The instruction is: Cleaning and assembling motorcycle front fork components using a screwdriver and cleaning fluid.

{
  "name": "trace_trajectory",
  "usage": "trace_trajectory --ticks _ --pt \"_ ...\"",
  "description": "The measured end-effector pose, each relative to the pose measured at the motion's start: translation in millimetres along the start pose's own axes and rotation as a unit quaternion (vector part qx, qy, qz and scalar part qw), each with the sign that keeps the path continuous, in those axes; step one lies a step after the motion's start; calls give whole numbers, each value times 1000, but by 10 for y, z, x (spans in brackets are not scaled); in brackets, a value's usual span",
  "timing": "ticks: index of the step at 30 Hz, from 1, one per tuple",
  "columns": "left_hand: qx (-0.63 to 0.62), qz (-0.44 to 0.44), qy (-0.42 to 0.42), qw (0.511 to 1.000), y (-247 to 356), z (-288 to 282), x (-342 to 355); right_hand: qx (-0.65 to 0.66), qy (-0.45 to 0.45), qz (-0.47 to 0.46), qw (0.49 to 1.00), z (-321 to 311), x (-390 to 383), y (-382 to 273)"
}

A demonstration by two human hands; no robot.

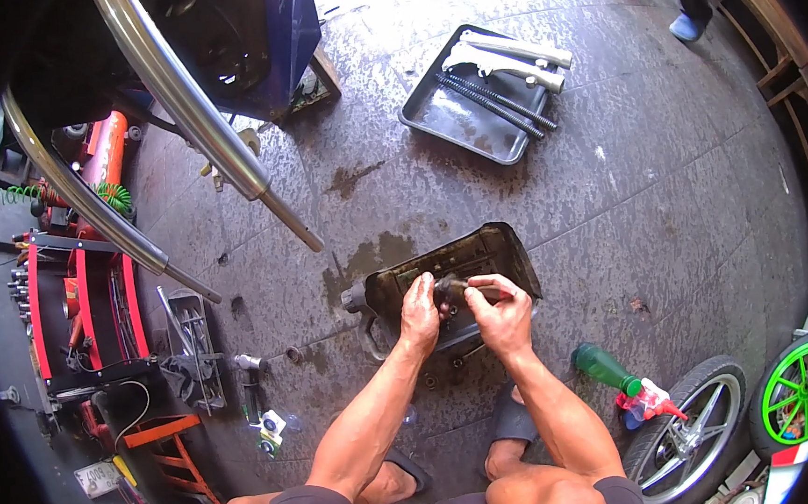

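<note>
The wet concrete floor [609,238] spreads out all round me, and I squat on it with my feet in sandals at the near edge. Straight ahead of my knees lies the dirty black housing [466,271], a boxy tray-like part with its open side up. Its long axis runs left to right, tilted a little so the right end sits farther from me, and a grey stub sticks out of its left end.

Both my hands meet over the near rim of the housing, about at its middle. My left hand [420,315] is curled down onto the rim, fingers closed against it, steadying it. My right hand [500,313] is closed round a small dark tool [467,288] that points left, toward my left hand, so its working end lies just between the two hands and inside the housing. The right hand is the one nearer the tool's handle; the left is nearer its tip. I cannot tell what the tip touches, for my fingers hide it.

Far off, up and to the right, a black tray [432,119] holds pale metal parts and rods. A green bottle [601,366] lies near my right shin.
</note>
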State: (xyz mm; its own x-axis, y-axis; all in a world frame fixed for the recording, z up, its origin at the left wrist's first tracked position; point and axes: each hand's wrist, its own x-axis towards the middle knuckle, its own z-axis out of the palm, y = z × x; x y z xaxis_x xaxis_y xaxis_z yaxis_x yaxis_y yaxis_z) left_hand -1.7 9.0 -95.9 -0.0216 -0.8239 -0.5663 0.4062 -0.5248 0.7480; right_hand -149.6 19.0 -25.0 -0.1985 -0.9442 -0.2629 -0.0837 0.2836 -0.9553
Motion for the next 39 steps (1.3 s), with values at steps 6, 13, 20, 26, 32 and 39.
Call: trace_trajectory --ticks 6,13,20,26,32,39 --pt "-37 32 0 999 1 67 -41 -19 24 -13 999 -19 114 -31" --pt "-276 4 -11 961 19 98 32 -16 -68 -79 994 43 -164 -12" --pt "-282 -3 22 959 60 261 -68 -8 -46 -178 983 9 -210 30" --pt "-219 57 14 974 72 257 -137 -55 78 -186 978 -55 -159 43" --pt "-75 78 46 993 -8 199 -141 -36 36 -142 989 -83 -51 -46" --pt "64 132 6 989 98 99 -100 -57 -38 -107 992 -180 46 -164"
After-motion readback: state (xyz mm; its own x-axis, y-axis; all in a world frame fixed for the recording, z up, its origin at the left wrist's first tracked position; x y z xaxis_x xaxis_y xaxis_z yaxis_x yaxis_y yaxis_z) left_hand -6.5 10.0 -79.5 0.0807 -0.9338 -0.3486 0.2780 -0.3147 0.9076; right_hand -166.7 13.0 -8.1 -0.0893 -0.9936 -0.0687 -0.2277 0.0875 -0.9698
